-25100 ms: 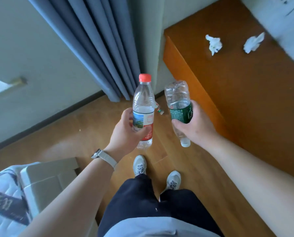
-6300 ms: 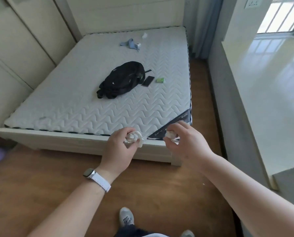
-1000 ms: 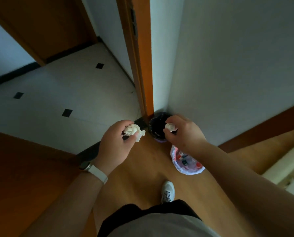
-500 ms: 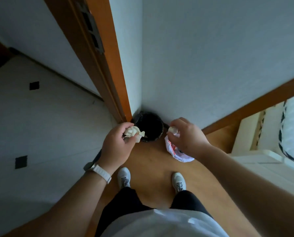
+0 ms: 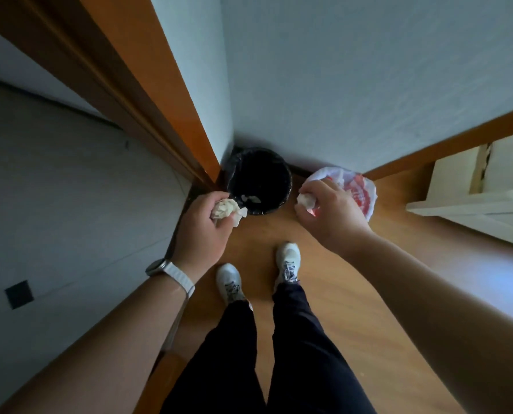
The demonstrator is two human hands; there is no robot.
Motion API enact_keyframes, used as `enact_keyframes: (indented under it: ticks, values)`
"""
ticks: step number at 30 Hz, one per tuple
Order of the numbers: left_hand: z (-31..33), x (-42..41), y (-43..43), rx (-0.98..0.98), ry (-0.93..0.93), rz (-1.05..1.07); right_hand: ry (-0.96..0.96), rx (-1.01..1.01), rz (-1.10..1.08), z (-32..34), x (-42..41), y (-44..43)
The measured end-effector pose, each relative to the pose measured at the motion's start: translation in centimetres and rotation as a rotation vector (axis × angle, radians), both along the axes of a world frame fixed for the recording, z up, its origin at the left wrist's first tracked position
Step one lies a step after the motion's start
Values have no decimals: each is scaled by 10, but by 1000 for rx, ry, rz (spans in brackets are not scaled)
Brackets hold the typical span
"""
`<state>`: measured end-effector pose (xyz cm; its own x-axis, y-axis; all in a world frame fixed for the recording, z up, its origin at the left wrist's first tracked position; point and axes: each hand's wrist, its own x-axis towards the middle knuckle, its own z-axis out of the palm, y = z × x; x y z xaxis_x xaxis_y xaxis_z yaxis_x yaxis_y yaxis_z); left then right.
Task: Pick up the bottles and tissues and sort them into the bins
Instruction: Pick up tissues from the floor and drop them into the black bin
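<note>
Left hand [image 5: 203,222] curls round a crumpled tissue [image 5: 225,209] at the black bin's [image 5: 286,180] 8 o'clock rim — likely poised to drop. Right hand [image 5: 330,210] pinches a second wad [image 5: 306,201] at the bin's 3 o'clock — over the plastic bag [image 5: 361,194].

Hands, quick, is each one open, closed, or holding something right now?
Left hand: closed, holding a tissue.
Right hand: closed, holding a second tissue.

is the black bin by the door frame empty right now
No, a few white crumpled bits lie at the bottom of the black bin.
</note>
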<state>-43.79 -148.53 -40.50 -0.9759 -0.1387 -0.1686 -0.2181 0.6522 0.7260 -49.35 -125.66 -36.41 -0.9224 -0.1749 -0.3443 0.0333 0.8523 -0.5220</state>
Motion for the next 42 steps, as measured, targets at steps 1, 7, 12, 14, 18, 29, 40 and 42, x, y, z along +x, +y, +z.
enact_keyframes:
  ticks: [1,7,12,14,18,29,40,42]
  values:
    - [-19,-7,3,3,-22,1,-9,4,-1,-21,-7,1]
    - [-140,-51,17,37,-137,-41,-53,34,-15,-154,-42,11]
    - [-245,-93,21,4,-163,-100,-47,72,53,-266,-71,11]
    - [-286,-108,21,-10,-183,-128,-14,63,94,-310,-83,9]
    - [-359,-135,23,-52,-235,-141,-6,67,178,-386,-105,2]
    - [-446,-174,22,-167,-216,-223,55,150,346,-475,-140,-7]
    - [-342,-141,24,-246,-107,-429,86,244,321,-376,-115,14]
    - [-308,-140,20,-308,-76,-483,87,254,311,-343,-112,16]
